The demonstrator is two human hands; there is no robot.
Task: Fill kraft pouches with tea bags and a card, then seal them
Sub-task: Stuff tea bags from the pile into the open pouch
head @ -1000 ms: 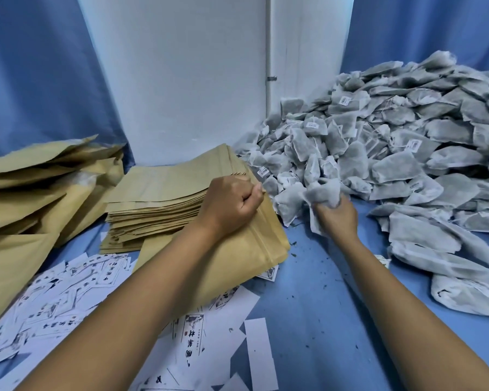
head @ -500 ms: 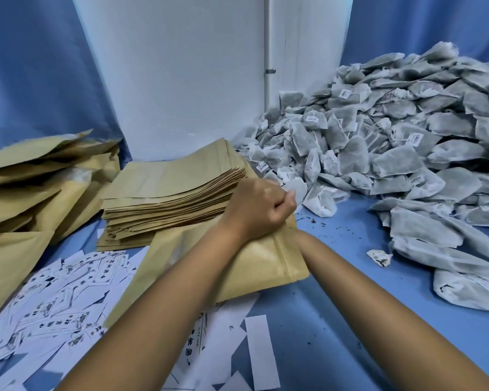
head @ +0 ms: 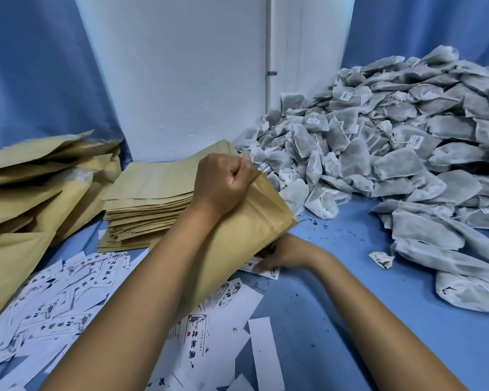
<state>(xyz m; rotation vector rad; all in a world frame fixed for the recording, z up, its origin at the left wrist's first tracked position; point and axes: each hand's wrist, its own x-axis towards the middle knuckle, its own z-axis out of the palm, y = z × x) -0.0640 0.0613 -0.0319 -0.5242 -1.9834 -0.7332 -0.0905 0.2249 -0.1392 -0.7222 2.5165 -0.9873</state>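
Moved since a second ago: right hand (head: 280,256) gone from the tea-bag heap, now low at centre frame, tucked partly under the lower edge of the held pouch and resting on a printed card (head: 261,270) on the blue table (head: 336,320). No tea bags left in it. Fingers pointing left onto the card, tips half hidden by the pouch – pinching or merely pressing, cannot tell.

Left hand (head: 223,184) at centre, slightly higher than before, fist closed tight round the top corner of the kraft pouch (head: 237,244). Pouch tilted, mouth end up toward the tea bags, body slanting down and left behind the left forearm, bulging a little.

Heap of grey tea bags (head: 393,153) filling the right and upper right of the frame, reaching the white wall (head: 181,80); dark crumbs scattered on the table just before it, plus one small torn scrap (head: 382,259) at right centre.

Stack of flat kraft pouches (head: 150,198) left of centre, just behind the left wrist. Larger loose kraft pouches (head: 26,193) piled at far left. Scatter of printed cards (head: 54,300) across the lower left – some face down, white – running under the left forearm to the bottom edge.
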